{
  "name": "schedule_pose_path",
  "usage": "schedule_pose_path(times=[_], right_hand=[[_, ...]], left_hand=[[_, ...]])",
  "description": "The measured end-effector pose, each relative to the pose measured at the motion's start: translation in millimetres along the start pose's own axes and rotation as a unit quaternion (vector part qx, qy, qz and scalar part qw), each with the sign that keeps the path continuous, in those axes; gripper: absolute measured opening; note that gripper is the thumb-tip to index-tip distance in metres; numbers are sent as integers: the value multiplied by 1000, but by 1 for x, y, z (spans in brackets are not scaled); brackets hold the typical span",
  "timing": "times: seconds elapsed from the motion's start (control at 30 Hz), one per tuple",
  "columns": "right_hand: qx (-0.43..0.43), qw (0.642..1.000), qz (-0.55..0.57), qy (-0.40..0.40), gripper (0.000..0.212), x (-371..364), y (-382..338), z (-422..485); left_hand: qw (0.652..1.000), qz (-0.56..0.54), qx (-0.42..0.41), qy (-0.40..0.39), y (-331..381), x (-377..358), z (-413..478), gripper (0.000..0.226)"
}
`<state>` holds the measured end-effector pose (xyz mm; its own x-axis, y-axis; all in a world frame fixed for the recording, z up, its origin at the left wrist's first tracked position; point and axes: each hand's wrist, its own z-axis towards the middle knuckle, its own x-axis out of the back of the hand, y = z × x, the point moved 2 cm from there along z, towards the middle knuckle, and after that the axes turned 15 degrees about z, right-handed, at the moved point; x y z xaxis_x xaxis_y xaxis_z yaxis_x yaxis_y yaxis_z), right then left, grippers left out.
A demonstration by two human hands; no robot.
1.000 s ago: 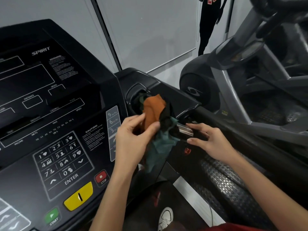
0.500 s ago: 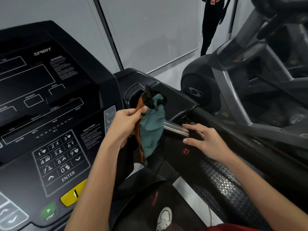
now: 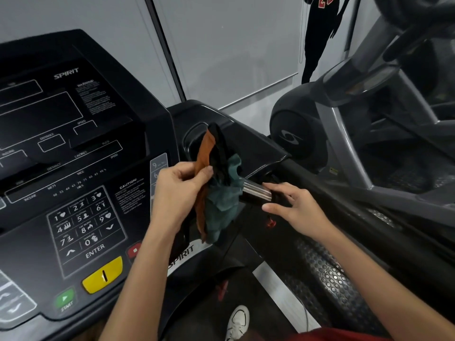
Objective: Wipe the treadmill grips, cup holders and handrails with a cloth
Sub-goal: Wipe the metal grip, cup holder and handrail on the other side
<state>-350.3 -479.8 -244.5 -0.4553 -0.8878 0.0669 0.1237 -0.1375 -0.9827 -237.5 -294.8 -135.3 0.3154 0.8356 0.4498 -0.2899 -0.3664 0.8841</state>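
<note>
Left grip (image 3: 182, 190) pinched the cloth (image 3: 219, 193); right grip (image 3: 293, 207) lay half-open at the chrome handle (image 3: 256, 189).

You had the rag's orange strip nipped between thumb and forefinger, the teal and black folds hanging limp just beside and below that grip, in front of the cup holder (image 3: 197, 139). It looked light, soft and floppy, so you would likely do better bunching it into the palm than pinching an edge. Your right fingers curled loosely toward the smooth, probably slippery bar, closed on nothing.

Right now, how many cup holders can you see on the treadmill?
1: a cup holder right of the console, behind the cloth. Another on the console's left side may be out of view.
</note>
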Motion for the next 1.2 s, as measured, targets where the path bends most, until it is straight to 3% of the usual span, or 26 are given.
schedule_pose_path(times=[0.2, 0.33, 0.43, 0.6, 0.73, 0.93, 1.07, 1.2], right_hand=[[11, 1000, -13, 7, 47, -1, -1, -1], [9, 1000, -19, 4, 49, -2, -1, -1], [10, 1000, -15, 7, 49, -2, -1, -1], [-3, 1000, -28, -6, 52, -1, -5, -1], [-20, 999, -38, -34, 48, 3, -9, -2], [-44, 992, 98, -70, 29, 12, -27, -8], [-46, 985, 147, -83, 34, 6, -42, -5], [-47, 989, 123, -72, 40, -7, -44, 3]], left_hand=[[988, 74, -56, 124, -13, -3, -26, 14], [966, 153, -137, 153, -13, -1, -33, 22], [982, 105, -98, 119, -15, -1, -22, 24], [1000, -12, -13, -10, -3, -17, -6, 9], [998, 43, -38, 41, -8, -26, -9, 14], [980, -41, 53, 186, -17, -50, -41, 46], [977, -46, 48, 201, -14, -66, -55, 42], [981, -47, -34, 185, -10, -72, -71, 23]])
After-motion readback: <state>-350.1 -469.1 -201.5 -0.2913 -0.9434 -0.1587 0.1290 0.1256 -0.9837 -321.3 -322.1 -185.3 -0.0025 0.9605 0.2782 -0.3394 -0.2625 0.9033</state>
